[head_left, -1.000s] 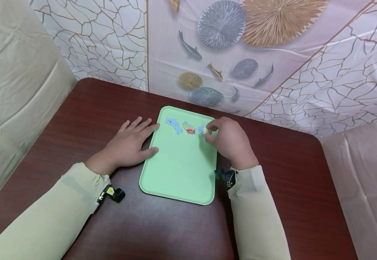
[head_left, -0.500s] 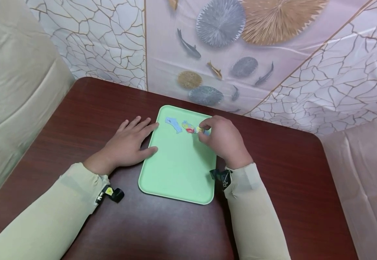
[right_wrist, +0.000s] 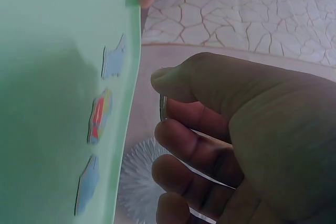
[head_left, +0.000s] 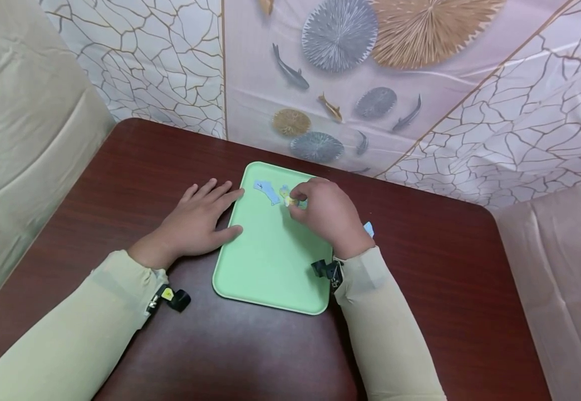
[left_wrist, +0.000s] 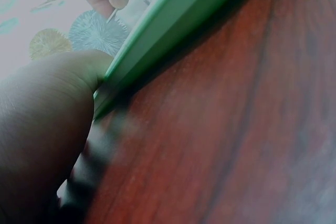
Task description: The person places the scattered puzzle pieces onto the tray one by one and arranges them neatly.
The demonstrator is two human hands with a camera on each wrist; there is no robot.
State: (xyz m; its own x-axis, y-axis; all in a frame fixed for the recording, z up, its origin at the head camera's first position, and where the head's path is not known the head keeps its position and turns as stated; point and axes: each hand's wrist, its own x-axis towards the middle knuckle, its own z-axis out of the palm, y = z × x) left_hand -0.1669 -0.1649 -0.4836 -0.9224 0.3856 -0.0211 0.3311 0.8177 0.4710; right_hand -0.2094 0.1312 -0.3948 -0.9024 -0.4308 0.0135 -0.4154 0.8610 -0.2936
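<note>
A light green tray (head_left: 270, 262) lies on the table. My right hand (head_left: 328, 214) is over its far part and pinches a small flat puzzle-like piece (right_wrist: 163, 107), seen edge-on between thumb and fingertip; its face looks pale yellow in the head view. Below it on the tray, the right wrist view has a light blue piece (right_wrist: 114, 61), a red and yellow piece (right_wrist: 100, 116) and a blue piece (right_wrist: 87, 184) in a row. With fingers spread, my left hand (head_left: 190, 223) rests at the tray's left edge, its thumb and index finger touching the rim.
Another light blue piece (head_left: 368, 229) shows beside my right wrist, mostly hidden. The dark red-brown table (head_left: 446, 278) surrounds the tray. A patterned cloth (head_left: 270, 78) hangs behind the table, and plain beige cloth (head_left: 561, 267) hangs on the right.
My right hand has moved left across the tray with the pinched piece, now over the red and yellow piece. The light blue piece beside the wrist has come into sight. My left hand stays put.
</note>
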